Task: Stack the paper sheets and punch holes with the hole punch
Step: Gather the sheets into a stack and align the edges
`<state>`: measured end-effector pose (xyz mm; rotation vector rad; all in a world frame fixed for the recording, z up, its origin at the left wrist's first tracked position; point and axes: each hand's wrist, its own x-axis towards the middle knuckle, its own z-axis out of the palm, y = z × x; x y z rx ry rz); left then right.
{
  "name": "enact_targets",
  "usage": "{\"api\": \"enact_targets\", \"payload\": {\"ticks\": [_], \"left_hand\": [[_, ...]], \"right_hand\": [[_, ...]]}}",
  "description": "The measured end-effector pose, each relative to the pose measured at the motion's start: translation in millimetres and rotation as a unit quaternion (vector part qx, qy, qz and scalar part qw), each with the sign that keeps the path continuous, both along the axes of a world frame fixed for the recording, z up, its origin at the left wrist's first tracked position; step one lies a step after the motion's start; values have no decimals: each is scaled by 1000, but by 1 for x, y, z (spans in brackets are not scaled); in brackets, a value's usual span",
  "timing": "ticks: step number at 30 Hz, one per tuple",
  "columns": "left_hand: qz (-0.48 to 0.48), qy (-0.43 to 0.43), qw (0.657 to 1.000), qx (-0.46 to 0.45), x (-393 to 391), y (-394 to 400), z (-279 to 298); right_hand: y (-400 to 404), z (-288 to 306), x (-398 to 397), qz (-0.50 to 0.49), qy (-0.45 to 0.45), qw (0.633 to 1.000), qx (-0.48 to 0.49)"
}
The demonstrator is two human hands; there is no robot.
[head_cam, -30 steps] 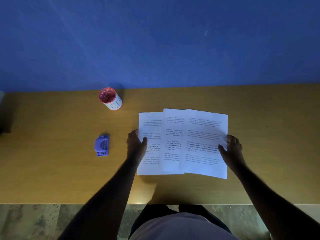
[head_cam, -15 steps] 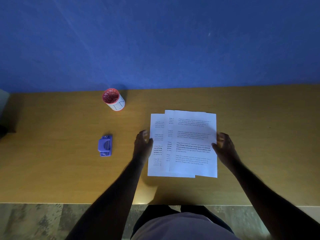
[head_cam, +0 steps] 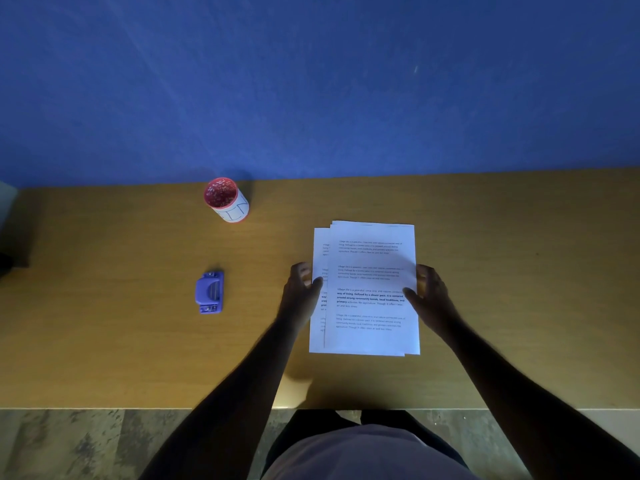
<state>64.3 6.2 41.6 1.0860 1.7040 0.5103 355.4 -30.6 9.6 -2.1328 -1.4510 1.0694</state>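
Three printed paper sheets (head_cam: 372,306) lie overlapped on the wooden table (head_cam: 519,306), nearly squared, with the bottom sheet's left strip still showing. My left hand (head_cam: 300,292) presses against the left edge of the pile, thumb on the paper. My right hand (head_cam: 429,296) presses against the right edge, thumb on the top sheet. A small purple hole punch (head_cam: 209,292) sits on the table to the left, well apart from both hands.
A red-rimmed white cup (head_cam: 225,199) stands at the back left near the blue wall (head_cam: 311,81). The table's front edge (head_cam: 104,407) runs just before my body. A dark object (head_cam: 5,265) sits at the far left edge.
Both hands have pushed inward, sliding the fanned sheets together into a much narrower pile. The hole punch and cup have stayed put.
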Motion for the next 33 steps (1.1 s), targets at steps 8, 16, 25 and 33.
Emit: {"api": "enact_targets", "payload": {"ticks": [8,16,25,33], "left_hand": [[10,-25,999,-19,5,-11,-5],[100,-90,990,-47,15,-6,-8],[96,-151,982,-67,19,1,-2],[-67,-65,995,-24,24,-3,2]], "right_hand": [[-11,0,-5,31,26,999,-3],[-14,0,-13,38,26,999,1],[-13,1,-13,36,29,999,-14],[-14,3,-13,31,74,996,-24]]}}
